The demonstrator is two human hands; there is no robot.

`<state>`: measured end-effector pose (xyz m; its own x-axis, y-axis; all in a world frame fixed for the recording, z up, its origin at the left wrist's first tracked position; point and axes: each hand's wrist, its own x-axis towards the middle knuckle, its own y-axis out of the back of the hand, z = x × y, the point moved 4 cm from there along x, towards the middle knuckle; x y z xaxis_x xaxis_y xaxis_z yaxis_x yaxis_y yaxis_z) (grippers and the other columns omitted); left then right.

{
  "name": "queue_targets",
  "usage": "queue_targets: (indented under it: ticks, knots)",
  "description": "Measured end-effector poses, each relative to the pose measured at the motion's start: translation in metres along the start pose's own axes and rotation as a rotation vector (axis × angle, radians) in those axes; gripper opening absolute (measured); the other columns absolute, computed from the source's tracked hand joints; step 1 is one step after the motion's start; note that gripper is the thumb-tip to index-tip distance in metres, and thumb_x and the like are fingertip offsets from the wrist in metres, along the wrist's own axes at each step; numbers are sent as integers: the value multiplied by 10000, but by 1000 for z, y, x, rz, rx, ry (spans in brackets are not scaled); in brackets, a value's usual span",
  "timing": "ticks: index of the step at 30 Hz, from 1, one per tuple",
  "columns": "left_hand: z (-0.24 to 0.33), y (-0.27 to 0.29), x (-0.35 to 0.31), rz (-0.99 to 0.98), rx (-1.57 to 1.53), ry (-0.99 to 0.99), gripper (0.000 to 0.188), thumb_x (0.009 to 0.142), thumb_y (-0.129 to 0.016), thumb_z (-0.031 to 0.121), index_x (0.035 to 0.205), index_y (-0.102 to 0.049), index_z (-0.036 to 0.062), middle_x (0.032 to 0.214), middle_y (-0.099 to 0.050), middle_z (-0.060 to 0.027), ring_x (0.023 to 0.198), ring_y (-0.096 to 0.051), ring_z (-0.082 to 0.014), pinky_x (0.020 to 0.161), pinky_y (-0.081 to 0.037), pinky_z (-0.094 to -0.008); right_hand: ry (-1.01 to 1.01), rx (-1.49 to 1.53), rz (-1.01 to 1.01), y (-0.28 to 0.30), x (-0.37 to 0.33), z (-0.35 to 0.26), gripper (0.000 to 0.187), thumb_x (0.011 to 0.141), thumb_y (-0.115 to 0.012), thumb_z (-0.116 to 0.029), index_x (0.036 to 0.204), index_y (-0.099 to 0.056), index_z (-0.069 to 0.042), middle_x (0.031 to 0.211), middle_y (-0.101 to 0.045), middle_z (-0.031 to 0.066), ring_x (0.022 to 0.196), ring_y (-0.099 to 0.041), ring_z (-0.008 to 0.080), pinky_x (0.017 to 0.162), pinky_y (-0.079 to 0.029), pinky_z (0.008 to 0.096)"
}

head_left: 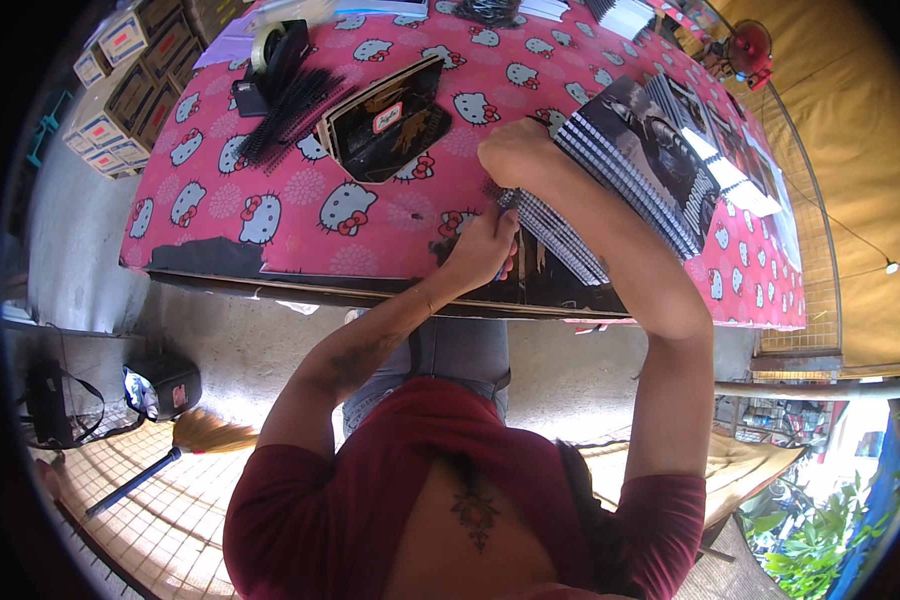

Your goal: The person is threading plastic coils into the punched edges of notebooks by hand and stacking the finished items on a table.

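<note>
My left hand (pixel 484 252) is closed at the near edge of the table, its thumb against the end of a dark binding coil. What its fingers grip is partly hidden. Just beyond it my right hand (pixel 518 155) is curled with bent wrist, fingers tucked out of sight beside the same coil end. Under my right forearm lies a row of spiral-bound notebooks (pixel 558 240), their wire edges showing. More spiral notebooks (pixel 630 140) with dark picture covers are stacked to the right. Left of my hands rests a pile of black covers (pixel 395 120) with gold designs and a small label.
Loose black binding coils (pixel 288 118) lie by a black tape dispenser (pixel 270 62) on the pink patterned table cover (pixel 305 240). Stacked boxes (pixel 130 95) stand at far left. A broom (pixel 205 435) and a black bag (pixel 162 388) are on the floor. A red fan (pixel 750 48) is at far right.
</note>
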<state>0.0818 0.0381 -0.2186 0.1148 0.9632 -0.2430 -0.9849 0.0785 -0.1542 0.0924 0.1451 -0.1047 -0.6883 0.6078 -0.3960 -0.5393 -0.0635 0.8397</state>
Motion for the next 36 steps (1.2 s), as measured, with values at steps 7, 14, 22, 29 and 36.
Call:
queue_targets:
  ticks: [7,14,22,29,36]
  knots:
    - [-16,1,0,34,-127,26,418,1072,-448,390,1149,-532,-13,858,-640,-104,679,-712,-214,540,-575,-319,-17,-5,-113,5,1,-10,244,902,-630,-160,1093,-775,-114,1160,-747,82,1094,-706,241,868,-544,386]
    - [-9,3,7,43,-78,9,399,1078,-440,375,1133,-530,-10,803,-622,-93,592,-669,-200,500,-562,-312,-4,36,-40,-7,6,-6,188,821,-651,-93,959,-777,-72,1025,-762,132,1000,-729,283,805,-557,420]
    - [-25,1,0,56,-133,-9,391,1076,-445,379,1137,-528,1,788,-616,-94,574,-657,-192,483,-554,-312,-11,-9,-87,-9,8,-12,245,885,-642,-163,1085,-777,-121,1137,-755,76,1096,-703,240,874,-531,394]
    - [-14,2,7,13,-65,51,423,1077,-438,386,1157,-520,-22,853,-634,-121,648,-697,-215,491,-562,-320,-29,13,-70,-18,13,-9,249,888,-644,-194,1084,-776,-116,1133,-755,77,1096,-702,242,876,-527,401]
    - [-24,2,3,37,-197,109,416,1076,-431,388,1120,-531,-13,842,-632,-125,635,-694,-240,523,-606,-362,-14,41,-98,-20,15,-12,266,885,-652,-193,1108,-766,-100,1171,-742,95,1112,-698,258,880,-548,419]
